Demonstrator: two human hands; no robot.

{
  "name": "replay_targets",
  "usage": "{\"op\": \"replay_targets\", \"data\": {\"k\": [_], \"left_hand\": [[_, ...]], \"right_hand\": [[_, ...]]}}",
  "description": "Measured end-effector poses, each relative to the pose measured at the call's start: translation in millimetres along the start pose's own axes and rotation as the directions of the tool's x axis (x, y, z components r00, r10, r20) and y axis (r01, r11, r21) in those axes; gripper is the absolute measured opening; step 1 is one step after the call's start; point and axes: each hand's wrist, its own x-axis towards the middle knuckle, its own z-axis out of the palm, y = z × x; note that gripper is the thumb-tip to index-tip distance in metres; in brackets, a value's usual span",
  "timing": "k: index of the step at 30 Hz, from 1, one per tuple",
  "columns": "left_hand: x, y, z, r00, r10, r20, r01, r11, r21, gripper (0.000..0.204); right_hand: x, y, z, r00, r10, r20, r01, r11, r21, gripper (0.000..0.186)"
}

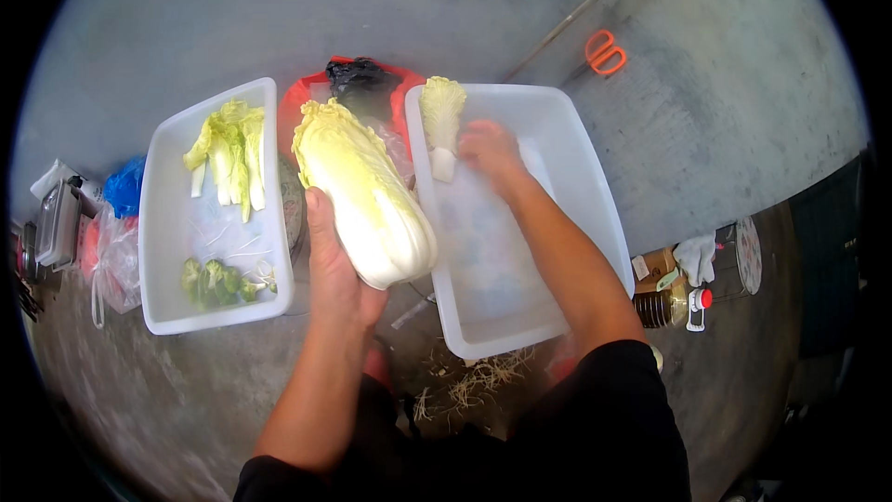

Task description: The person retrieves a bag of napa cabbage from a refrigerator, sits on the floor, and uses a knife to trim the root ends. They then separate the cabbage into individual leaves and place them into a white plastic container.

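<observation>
A whole napa cabbage point(362, 195), pale yellow at the leafy end and white at the base, rests in my left hand point(339, 265). The thumb lies along its side, and the other fingers are hidden beneath it. My right hand point(490, 151) is over the right white tub point(581, 167), beside a loose cabbage leaf point(443, 125) that leans at the tub's left wall. Motion blurs its fingers, so whether they touch the leaf cannot be told. In the left white tub point(151, 223) lie several yellow-green leaves point(232, 158) and, nearer me, small broccoli pieces point(216, 281).
Between the tubs, behind the cabbage, sits a red plastic bag point(295, 98) with a black bag point(362, 79). Orange-handled scissors point(606, 54) lie at the far right. An oil bottle point(664, 307) with a red cap stands right; root scraps point(483, 379) litter the ground near me.
</observation>
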Motion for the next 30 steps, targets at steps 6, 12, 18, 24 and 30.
{"op": "replay_targets", "data": {"k": [6, 12, 18, 24, 30], "left_hand": [[10.7, -12.4, -10.1, 0.996, -0.072, 0.061, 0.073, 0.997, -0.024, 0.08], [16.2, -34.7, 2.4, 0.991, -0.029, 0.132, 0.014, 0.993, 0.115, 0.079], [15.6, -42.0, 14.7, 0.998, -0.029, 0.053, 0.0, 0.882, 0.472, 0.056], [11.6, -38.4, 26.5, 0.994, -0.034, 0.108, -0.001, 0.953, 0.303, 0.07], [16.2, -22.7, 9.4, 0.976, -0.145, 0.165, 0.159, 0.984, -0.075, 0.065]], "right_hand": [[-69.6, -48.7, -15.5, 0.918, 0.016, 0.397, -0.128, 0.958, 0.257, 0.033], [-145.0, -73.2, -12.7, 0.755, -0.114, 0.646, -0.255, 0.857, 0.449, 0.046], [-150.8, -83.2, -18.0, 0.94, -0.183, 0.287, -0.013, 0.824, 0.567, 0.041], [-152.0, -95.4, -9.4, 0.906, -0.352, 0.236, 0.353, 0.935, 0.039, 0.043], [-148.5, -103.2, -13.5, 0.846, -0.366, 0.388, 0.272, 0.922, 0.275, 0.058]]}}
